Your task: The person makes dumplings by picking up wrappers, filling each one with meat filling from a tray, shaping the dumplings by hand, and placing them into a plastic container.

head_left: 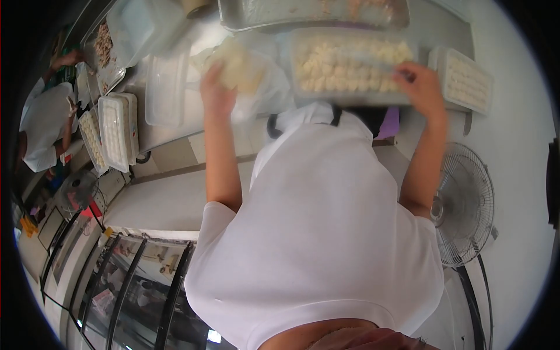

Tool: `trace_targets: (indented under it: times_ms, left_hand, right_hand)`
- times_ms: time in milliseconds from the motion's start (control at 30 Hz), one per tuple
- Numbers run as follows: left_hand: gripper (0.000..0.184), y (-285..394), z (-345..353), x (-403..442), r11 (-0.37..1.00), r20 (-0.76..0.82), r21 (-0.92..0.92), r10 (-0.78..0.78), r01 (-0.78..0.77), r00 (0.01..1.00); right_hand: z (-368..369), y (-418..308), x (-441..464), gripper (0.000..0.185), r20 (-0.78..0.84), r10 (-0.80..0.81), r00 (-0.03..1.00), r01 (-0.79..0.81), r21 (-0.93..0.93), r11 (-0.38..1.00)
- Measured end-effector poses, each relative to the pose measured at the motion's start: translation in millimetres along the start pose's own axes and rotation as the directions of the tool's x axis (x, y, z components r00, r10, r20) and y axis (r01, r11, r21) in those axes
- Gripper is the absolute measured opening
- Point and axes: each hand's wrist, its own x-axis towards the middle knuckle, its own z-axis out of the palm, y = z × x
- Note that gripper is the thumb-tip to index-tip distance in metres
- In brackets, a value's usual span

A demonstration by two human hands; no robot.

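My left hand [219,92] is at a pale, flat stack of what look like dough wrappers [240,69], which lies on a clear plastic sheet [271,87]. The stack is blurred, and its contact with my fingers is hard to make out. My right hand [421,87] is over the right end of a clear tray [350,98] holding several rows of small pale dumplings [335,73]. Its fingers are bent together near the tray's right rim; anything between them is too small to name.
A metal tray [315,23] lies beyond the dumplings. Another filled tray [466,81] sits at right. An empty-looking container [164,90] and stacked trays [119,131] are at left, near another person [49,122]. A fan [464,204] stands at lower right.
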Motion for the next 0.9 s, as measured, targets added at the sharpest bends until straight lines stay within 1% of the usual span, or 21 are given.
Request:
trace_targets:
  times_ms: [33,100,133,167,200,233,267,333,367,400,433,467,533,600,667,700,733,767,800,867,900]
  left_hand:
    - [0.045,-2.5,7.4,-1.0,1.0,0.0,0.0,0.002,-0.002,1.0]
    - [0.043,-5.3,18.9,-3.2,0.999,-0.171,0.037,-0.019,0.025,0.985]
    - [0.043,-6.7,13.8,-0.7,0.999,-0.175,0.036,-0.012,0.019,0.985]
    - [0.039,-10.8,5.7,4.3,0.999,-0.09,-0.011,-0.047,0.046,0.995]
    - [0.035,-10.7,6.4,5.8,0.996,-0.001,-0.054,-0.078,0.078,0.997]
    - [0.035,-11.8,7.7,6.0,0.996,0.005,-0.054,-0.074,0.074,0.997]
    - [0.038,-14.7,11.1,6.5,0.993,-0.038,-0.088,-0.075,0.072,0.996]
    - [0.042,-19.2,8.3,14.7,0.99,-0.066,-0.127,-0.076,0.067,0.995]
    - [0.042,-25.6,-10.4,21.0,0.926,0.068,0.36,0.091,-0.11,0.993]
    - [0.043,-31.3,-24.6,26.9,0.612,0.259,0.726,0.179,-0.314,0.949]
    - [0.043,-34.5,-30.4,30.4,0.614,0.264,0.72,0.187,-0.322,0.946]
    - [0.043,-37.8,-37.1,32.8,0.643,0.236,0.713,0.157,-0.28,0.959]
    - [0.043,-35.9,-33.7,28.3,0.67,0.202,0.704,0.13,-0.236,0.971]
    - [0.043,-32.7,-23.0,17.4,0.803,0.136,0.57,0.119,-0.176,0.984]
    - [0.043,-30.6,-20.6,14.7,0.874,0.092,0.471,0.089,-0.122,0.992]
    - [0.043,-28.7,-17.4,12.5,0.929,0.057,0.364,0.05,-0.068,0.997]
    - [0.043,-26.5,-14.6,10.4,0.929,0.049,0.365,0.052,-0.066,0.997]
    - [0.042,-23.8,-11.3,9.4,0.996,-0.053,0.081,-0.036,0.04,0.998]
    - [0.042,-21.8,-8.4,9.0,0.969,-0.124,-0.218,-0.144,0.115,0.982]
    - [0.041,-20.6,-8.5,8.9,0.974,-0.129,-0.205,-0.129,0.101,0.983]
    - [0.041,-20.2,-8.6,9.1,0.977,-0.125,-0.192,-0.115,0.09,0.985]
  right_hand:
    - [5.5,-1.6,2.3,0.021,-0.003,-0.049,0.999,0.049,-0.008,0.999]
    - [5.7,4.2,10.3,0.023,0.026,-0.033,0.999,0.032,0.007,0.999]
    - [5.7,5.5,15.2,0.025,0.054,-0.01,0.998,0.009,0.02,1.0]
    - [5.0,5.6,21.0,0.025,0.056,-0.016,0.998,0.015,0.022,1.0]
    - [1.7,3.6,27.7,0.025,-0.033,-0.093,0.995,0.096,0.101,0.99]
    - [-1.0,3.2,35.1,0.025,-0.131,-0.162,0.978,0.183,0.171,0.968]
    - [-3.5,6.3,45.2,0.025,-0.143,-0.167,0.976,0.19,0.166,0.968]
    - [-9.5,14.8,68.8,0.023,-0.201,-0.244,0.949,0.216,-0.15,0.965]
    - [-12.6,16.5,78.6,0.023,-0.21,-0.249,0.946,0.218,-0.158,0.963]
    - [-15.6,17.0,88.7,0.026,-0.159,-0.176,0.971,0.115,-0.332,0.936]
    - [-17.6,17.7,100.4,0.029,-0.121,-0.091,0.988,0.019,-0.497,0.868]
    - [-16.9,27.5,113.6,0.029,-0.124,-0.099,0.987,0.024,-0.501,0.865]
    - [-11.6,48.6,134.7,0.036,-0.108,-0.265,0.958,0.145,-0.618,0.772]
    - [-5.9,51.1,147.0,0.036,-0.08,-0.322,0.943,0.198,-0.643,0.74]
    - [-3.0,47.7,156.7,0.036,-0.049,-0.377,0.925,0.252,-0.664,0.704]
    - [-3.3,42.7,161.2,0.035,-0.027,-0.333,0.943,0.225,-0.683,0.695]
    - [-3.2,38.5,164.2,0.034,-0.007,-0.284,0.959,0.198,-0.7,0.686]
    - [-5.0,36.6,167.5,0.034,-0.002,-0.284,0.959,0.203,-0.697,0.688]
    - [-9.6,31.4,170.9,0.033,-0.045,-0.334,0.942,0.205,-0.711,0.673]
    - [-15.7,19.4,176.5,0.031,-0.082,-0.384,0.92,0.211,-0.721,0.66]
    - [-17.5,0.3,171.8,0.028,-0.03,-0.268,0.963,0.151,-0.761,0.631]
